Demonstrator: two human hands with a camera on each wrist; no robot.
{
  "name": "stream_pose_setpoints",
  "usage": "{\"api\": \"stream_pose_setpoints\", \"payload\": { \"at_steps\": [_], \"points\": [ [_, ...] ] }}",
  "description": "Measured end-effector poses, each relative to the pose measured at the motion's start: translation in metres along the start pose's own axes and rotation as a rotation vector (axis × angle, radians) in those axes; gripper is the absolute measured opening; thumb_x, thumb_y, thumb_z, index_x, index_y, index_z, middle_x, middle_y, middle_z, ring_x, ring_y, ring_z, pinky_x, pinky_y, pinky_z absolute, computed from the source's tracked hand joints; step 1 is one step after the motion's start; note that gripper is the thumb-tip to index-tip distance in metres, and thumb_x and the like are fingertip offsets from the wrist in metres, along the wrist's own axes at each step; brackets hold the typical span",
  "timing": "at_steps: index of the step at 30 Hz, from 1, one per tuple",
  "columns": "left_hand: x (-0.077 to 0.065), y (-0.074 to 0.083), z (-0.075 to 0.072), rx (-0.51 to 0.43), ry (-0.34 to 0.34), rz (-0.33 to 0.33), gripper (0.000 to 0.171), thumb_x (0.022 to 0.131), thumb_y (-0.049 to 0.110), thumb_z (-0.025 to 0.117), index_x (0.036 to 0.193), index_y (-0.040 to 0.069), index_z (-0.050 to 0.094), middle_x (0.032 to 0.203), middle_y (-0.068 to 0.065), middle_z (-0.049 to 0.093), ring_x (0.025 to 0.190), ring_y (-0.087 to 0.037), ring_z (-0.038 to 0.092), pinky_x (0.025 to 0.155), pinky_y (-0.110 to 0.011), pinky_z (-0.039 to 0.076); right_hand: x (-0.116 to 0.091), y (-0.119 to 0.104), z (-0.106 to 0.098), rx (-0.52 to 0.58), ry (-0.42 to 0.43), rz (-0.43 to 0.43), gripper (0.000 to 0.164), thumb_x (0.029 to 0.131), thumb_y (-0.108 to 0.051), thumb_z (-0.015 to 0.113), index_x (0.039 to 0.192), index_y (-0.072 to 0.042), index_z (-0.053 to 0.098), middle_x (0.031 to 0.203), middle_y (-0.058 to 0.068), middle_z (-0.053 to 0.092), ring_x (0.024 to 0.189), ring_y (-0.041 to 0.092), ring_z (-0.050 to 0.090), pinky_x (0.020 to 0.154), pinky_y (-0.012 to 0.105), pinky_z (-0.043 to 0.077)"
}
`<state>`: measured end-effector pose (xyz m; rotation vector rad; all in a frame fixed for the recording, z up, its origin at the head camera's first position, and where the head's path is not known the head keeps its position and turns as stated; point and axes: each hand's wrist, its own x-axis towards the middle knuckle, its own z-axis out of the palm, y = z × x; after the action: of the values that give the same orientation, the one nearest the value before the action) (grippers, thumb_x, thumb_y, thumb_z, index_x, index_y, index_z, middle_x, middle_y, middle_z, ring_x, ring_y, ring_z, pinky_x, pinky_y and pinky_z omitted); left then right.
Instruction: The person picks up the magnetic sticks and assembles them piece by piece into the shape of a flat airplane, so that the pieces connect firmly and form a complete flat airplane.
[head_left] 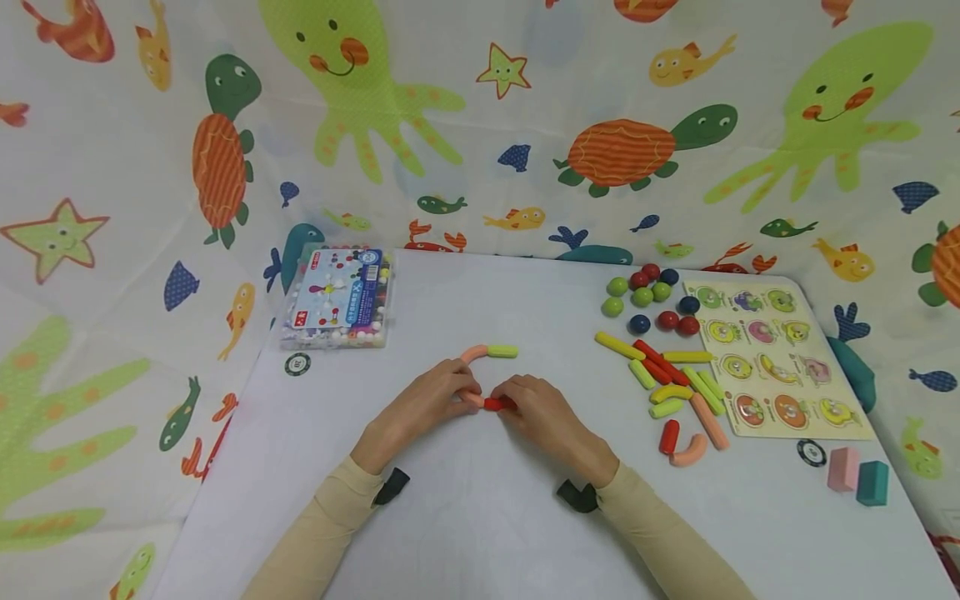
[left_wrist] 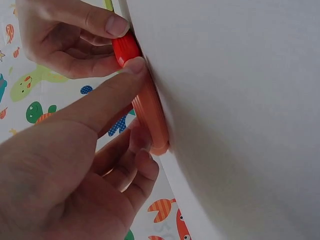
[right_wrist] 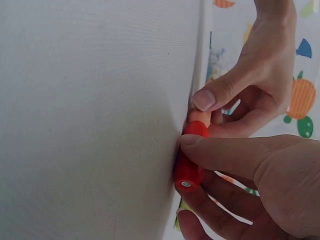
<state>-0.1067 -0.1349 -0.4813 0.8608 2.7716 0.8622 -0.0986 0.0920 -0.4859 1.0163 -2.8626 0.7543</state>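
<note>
My left hand [head_left: 429, 400] pinches a salmon-coloured curved stick [left_wrist: 150, 115] low over the white table, its thumb near the stick's end. A short red stick [right_wrist: 186, 172], with a round metal disc in its end, sits between the thumb and fingers of my right hand [head_left: 546, 419]. The red and salmon sticks meet end to end between the two hands. Just beyond the left fingers, another salmon curved piece [head_left: 472, 353] joins a light green stick [head_left: 503, 352]; the lower part of that curve is hidden by the hand.
Right of my hands lie several coloured sticks [head_left: 663, 369], with red, green and blue balls [head_left: 640, 324] behind them. A fruit picture board [head_left: 787, 358] and pink [head_left: 843, 469] and teal blocks [head_left: 872, 483] stand farther right. A clear box of beads [head_left: 337, 297] is back left.
</note>
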Motion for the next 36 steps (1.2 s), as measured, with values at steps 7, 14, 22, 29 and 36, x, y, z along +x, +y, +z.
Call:
{"api": "stream_pose_setpoints", "payload": {
  "at_steps": [7,14,22,29,36],
  "points": [
    [0.001,0.002,-0.002,-0.018,-0.033,-0.017,0.021,0.086,0.024,0.082,0.105,0.014,0.078,0.109,0.002,0.066,0.099,-0.013,0.058,0.091,-0.033,0.054,-0.001,0.001,-0.001,0.007,-0.025,0.016,0.021,0.087,-0.008,0.080,0.107,-0.010,0.075,0.099,-0.001,0.073,0.087,0.014,0.064,0.080,0.032,0.056],
    [0.004,0.001,-0.003,-0.027,0.034,-0.004,0.023,0.088,0.026,0.081,0.107,0.013,0.078,0.109,0.002,0.067,0.101,-0.013,0.058,0.091,-0.034,0.054,-0.001,0.001,-0.004,-0.002,-0.027,-0.001,0.020,0.088,-0.016,0.081,0.107,-0.012,0.075,0.098,-0.002,0.072,0.087,0.013,0.063,0.080,0.032,0.055],
    [0.012,-0.003,-0.001,0.077,0.300,-0.005,0.020,0.094,0.019,0.074,0.110,0.008,0.075,0.103,-0.005,0.067,0.096,-0.018,0.059,0.082,-0.033,0.056,-0.005,0.008,-0.018,0.027,-0.022,0.083,0.023,0.090,-0.021,0.078,0.111,-0.012,0.075,0.104,-0.002,0.073,0.094,0.014,0.066,0.087,0.035,0.055],
    [0.016,-0.005,0.001,0.062,0.338,-0.078,0.029,0.094,0.018,0.074,0.118,0.002,0.070,0.112,-0.013,0.066,0.103,-0.024,0.060,0.091,-0.039,0.056,-0.017,0.021,-0.027,0.058,0.011,0.163,0.026,0.092,-0.023,0.077,0.116,-0.012,0.074,0.111,-0.001,0.073,0.104,0.016,0.066,0.093,0.039,0.056],
    [0.022,-0.003,0.000,0.027,0.259,-0.140,0.037,0.094,0.017,0.074,0.127,0.003,0.065,0.119,-0.015,0.064,0.108,-0.027,0.061,0.095,-0.043,0.054,-0.027,0.036,-0.036,0.073,0.060,0.194,0.026,0.091,-0.020,0.078,0.114,-0.010,0.074,0.108,0.002,0.073,0.099,0.018,0.067,0.089,0.038,0.057]
  ]
}}
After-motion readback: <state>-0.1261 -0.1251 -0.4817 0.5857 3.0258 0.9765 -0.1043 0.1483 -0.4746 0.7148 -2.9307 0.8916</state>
